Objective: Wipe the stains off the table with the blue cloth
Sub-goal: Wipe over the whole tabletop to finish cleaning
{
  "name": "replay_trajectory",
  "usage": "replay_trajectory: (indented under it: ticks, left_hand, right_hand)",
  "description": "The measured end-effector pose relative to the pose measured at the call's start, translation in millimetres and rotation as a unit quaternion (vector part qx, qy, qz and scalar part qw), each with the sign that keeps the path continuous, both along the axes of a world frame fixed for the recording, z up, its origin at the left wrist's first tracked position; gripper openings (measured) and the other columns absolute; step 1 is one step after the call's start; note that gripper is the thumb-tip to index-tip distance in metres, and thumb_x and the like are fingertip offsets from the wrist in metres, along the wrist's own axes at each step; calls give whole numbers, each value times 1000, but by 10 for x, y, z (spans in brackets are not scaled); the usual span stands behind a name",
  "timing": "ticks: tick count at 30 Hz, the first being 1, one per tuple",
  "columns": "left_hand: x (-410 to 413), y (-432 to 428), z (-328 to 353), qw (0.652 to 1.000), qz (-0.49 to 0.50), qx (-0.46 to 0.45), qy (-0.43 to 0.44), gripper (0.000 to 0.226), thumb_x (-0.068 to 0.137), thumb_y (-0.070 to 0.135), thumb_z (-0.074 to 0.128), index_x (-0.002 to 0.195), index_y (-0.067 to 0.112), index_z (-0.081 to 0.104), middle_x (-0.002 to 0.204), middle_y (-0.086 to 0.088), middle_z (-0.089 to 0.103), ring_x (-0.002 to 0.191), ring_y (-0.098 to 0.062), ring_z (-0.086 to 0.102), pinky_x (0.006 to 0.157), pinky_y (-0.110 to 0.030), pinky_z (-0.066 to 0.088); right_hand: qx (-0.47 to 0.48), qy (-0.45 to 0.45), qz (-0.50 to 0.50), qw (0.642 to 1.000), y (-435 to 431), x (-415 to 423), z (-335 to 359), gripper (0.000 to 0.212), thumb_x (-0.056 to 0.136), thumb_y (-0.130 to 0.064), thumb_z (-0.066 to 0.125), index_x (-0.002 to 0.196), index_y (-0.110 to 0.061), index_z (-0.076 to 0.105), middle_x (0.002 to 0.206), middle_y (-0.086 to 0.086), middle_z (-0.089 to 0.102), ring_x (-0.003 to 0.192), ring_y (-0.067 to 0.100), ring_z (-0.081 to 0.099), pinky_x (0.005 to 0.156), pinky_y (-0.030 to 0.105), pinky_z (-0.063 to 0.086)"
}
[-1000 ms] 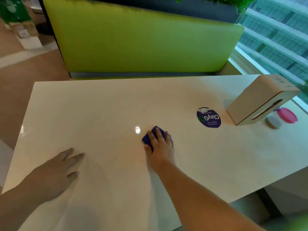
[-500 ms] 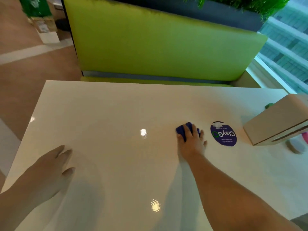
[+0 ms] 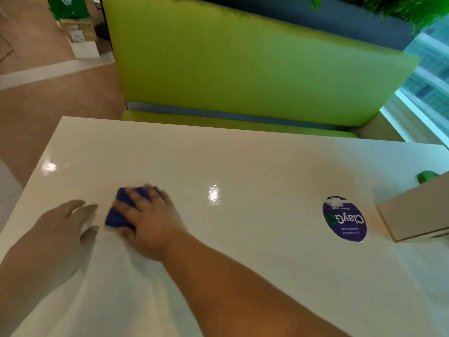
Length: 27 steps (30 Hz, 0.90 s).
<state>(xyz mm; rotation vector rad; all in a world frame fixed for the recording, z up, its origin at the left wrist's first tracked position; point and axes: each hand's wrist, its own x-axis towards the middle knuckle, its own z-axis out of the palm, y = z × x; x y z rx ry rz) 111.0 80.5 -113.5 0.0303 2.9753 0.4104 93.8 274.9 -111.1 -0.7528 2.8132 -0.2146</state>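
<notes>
Mid-wipe, it seems: right hand (image 3: 150, 222) presses the blue cloth (image 3: 119, 215) flat-fingered on the tabletop (image 3: 243, 166), well left of the ClayGo sticker (image 3: 343, 218); left hand (image 3: 56, 229) rests beside, fingers relaxed. Next probably needs firm sweeps elsewhere

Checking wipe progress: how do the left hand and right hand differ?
The right hand presses the blue cloth; the left hand holds nothing. The right hand lies farther in on the table, the left hand nearer its left edge. Both are palm down, close together.
</notes>
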Motion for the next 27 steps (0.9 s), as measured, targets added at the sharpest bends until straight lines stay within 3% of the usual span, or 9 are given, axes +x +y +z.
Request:
replay_trajectory:
  ticks: [3,6,11,13,15,17,20,23,27]
  left_hand:
    - [-180,3,-47,998,58,-3,-7,52,81,20,65,130,9,52,142,-17,43,131,-38,37,108,-51,32]
    - [-240,-21,-87,996,69,-10,-59,57,84,25,60,136,8,45,148,-19,34,137,-36,30,110,-50,28]
    - [-182,-32,-16,997,38,-39,-60,56,84,25,61,135,6,47,146,-20,38,130,-39,39,102,-53,38]
    - [-153,4,92,996,16,-63,-59,59,89,32,52,143,12,35,152,-15,26,138,-33,31,109,-45,32]
    - [-148,38,168,995,10,-76,-69,60,95,39,34,149,20,15,158,-6,9,144,-22,18,112,-33,24]
    - [-126,66,230,995,7,-76,-70,58,96,41,28,149,24,9,158,-2,3,145,-18,14,112,-29,22]
    - [-87,61,235,997,7,-57,-57,58,96,39,29,149,24,10,158,-1,4,145,-18,14,112,-29,22]
    - [-69,37,221,998,8,-39,-49,55,97,37,26,149,27,9,158,3,1,145,-14,11,113,-26,20]
    - [-55,-71,247,999,18,23,-21,50,97,30,31,146,30,23,156,10,13,144,-9,15,111,-22,19]
  right_hand:
    - [-11,0,-4,1000,233,-106,-34,54,95,-53,34,146,-39,22,158,-10,11,143,26,3,112,56,2]
    - [14,23,-177,984,988,-425,-74,55,93,-54,36,145,-44,23,156,-17,13,143,26,4,105,69,5]
    - [50,18,-528,848,2524,-607,-18,55,93,-60,24,146,-45,17,157,-15,7,144,29,2,109,61,10]
    - [57,18,-602,796,2860,-606,-12,58,93,-61,21,147,-41,17,158,-9,9,142,34,6,109,57,14]
    - [48,16,-636,770,2883,-698,-22,57,93,-60,21,147,-39,16,158,-4,10,141,37,8,110,55,15]
    - [42,24,-623,781,2648,-914,-35,57,94,-59,23,147,-38,18,158,-1,11,141,38,8,112,52,13]
    - [49,46,-525,848,1922,-1321,-83,59,94,-57,24,148,-35,19,158,0,11,141,38,10,113,48,11]
    - [39,63,-387,919,906,-1540,-120,57,94,-58,24,148,-37,19,158,0,11,141,38,10,114,48,9]
    - [15,72,-136,988,-319,-1206,-145,55,95,-56,23,147,-38,17,159,-1,9,142,38,5,115,48,6]
